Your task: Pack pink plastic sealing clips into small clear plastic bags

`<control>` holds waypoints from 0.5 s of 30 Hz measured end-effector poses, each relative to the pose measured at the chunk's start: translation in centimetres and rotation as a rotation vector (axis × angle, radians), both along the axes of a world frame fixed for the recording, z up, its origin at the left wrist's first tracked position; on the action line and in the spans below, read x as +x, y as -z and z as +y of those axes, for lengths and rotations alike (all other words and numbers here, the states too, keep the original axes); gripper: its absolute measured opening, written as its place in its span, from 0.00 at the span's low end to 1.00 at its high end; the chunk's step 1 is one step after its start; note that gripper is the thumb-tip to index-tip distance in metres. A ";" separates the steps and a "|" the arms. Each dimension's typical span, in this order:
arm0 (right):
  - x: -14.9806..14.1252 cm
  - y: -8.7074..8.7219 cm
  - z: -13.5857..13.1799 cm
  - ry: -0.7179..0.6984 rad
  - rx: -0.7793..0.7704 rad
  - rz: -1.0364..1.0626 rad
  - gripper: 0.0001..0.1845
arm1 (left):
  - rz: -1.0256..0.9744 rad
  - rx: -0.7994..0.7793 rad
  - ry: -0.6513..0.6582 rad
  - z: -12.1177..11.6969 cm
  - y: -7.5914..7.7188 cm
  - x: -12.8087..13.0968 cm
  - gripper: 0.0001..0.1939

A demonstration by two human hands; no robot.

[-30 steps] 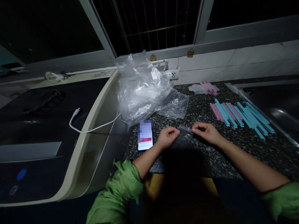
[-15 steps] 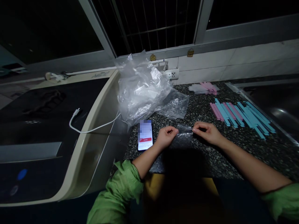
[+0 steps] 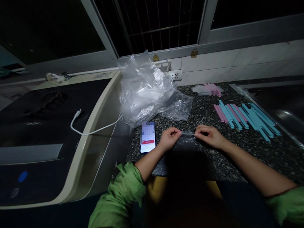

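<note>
A small clear plastic bag (image 3: 187,140) is stretched between my two hands above the dark speckled countertop (image 3: 213,158). My left hand (image 3: 169,138) pinches its left top corner. My right hand (image 3: 209,135) pinches the right top corner. Both hands are closed in a pinch on the bag's upper edge. A phone (image 3: 147,137) with a lit screen lies just left of my left hand.
A big crumpled clear plastic bag (image 3: 147,90) sits behind the phone. Several blue and pink strips (image 3: 247,117) lie to the right, with a smaller pink stack (image 3: 209,89) behind. A white cable (image 3: 90,128) lies on the appliance (image 3: 59,133) at left. A socket (image 3: 175,75) is on the wall.
The small bag's top edge has been pulled flatter and tauter between my hands. Both hands stay in about the same place.
</note>
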State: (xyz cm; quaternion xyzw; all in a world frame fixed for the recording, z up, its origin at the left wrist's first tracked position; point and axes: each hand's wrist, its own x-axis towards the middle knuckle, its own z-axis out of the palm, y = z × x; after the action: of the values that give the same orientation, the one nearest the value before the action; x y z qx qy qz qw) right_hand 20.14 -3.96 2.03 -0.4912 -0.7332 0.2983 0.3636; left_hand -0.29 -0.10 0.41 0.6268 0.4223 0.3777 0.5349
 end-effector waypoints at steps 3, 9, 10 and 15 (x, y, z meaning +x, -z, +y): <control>-0.2 0.2 0.0 0.014 -0.009 0.005 0.19 | 0.026 0.038 0.002 -0.2 -0.1 0.2 0.08; -0.8 0.7 0.0 -0.008 0.007 -0.005 0.15 | 0.079 0.075 0.061 -0.5 -0.5 0.7 0.06; -0.9 0.7 0.0 -0.009 0.014 -0.006 0.15 | 0.082 0.074 0.068 -0.6 -0.5 0.7 0.05; -0.9 0.6 0.1 -0.002 0.040 -0.006 0.15 | 0.069 0.089 0.084 -0.6 -0.4 0.9 0.04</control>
State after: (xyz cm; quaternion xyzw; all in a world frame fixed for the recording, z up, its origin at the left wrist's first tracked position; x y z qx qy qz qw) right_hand 19.22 -3.91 1.43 -0.4841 -0.7405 0.2826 0.3708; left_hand 0.63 -0.72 0.80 0.6798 0.3965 0.3517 0.5069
